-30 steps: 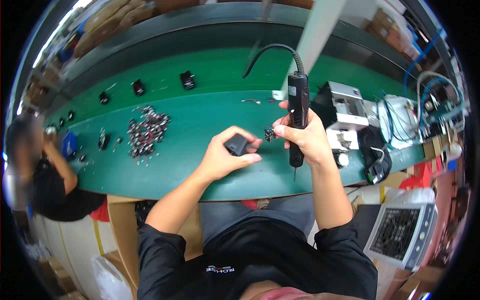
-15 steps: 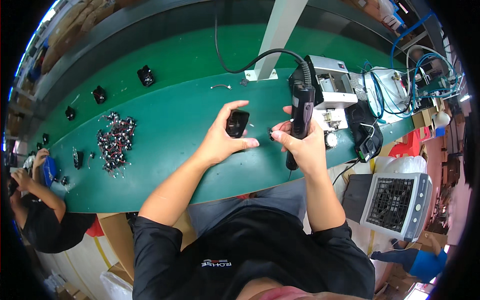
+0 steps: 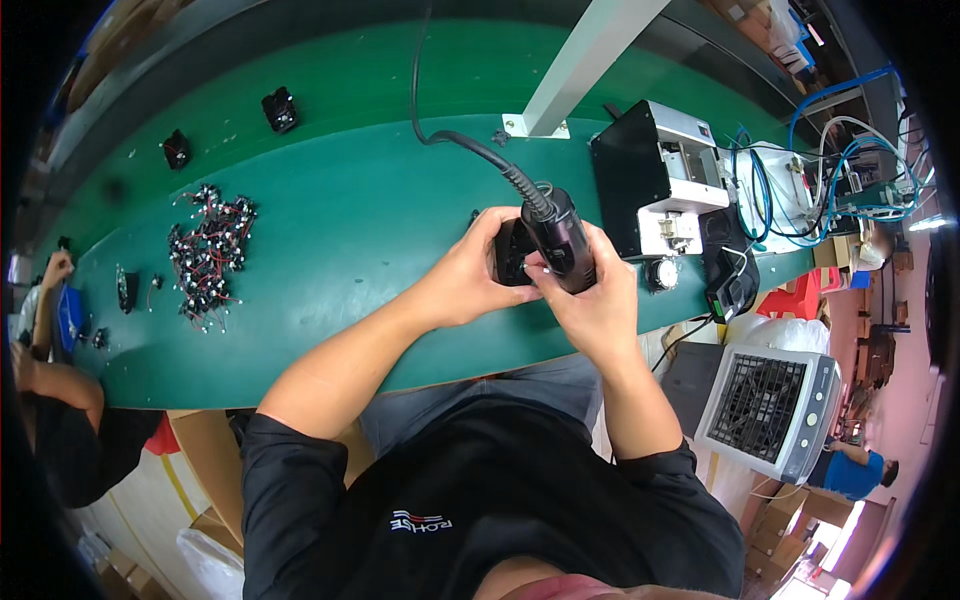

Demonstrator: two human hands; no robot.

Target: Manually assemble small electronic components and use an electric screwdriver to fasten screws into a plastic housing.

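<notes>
Head view: left hand grips a black housing, right hand a corded screwdriver.

We see 2 held things above the green table. A black housing sits in the left hand, its details too dark for us to read. Just beside it, overlapping its edge in our view, a black, cylindrical power tool stands tilted in the right hand, its ribbed cord sleeve uppermost; we cannot see its tip.
</notes>
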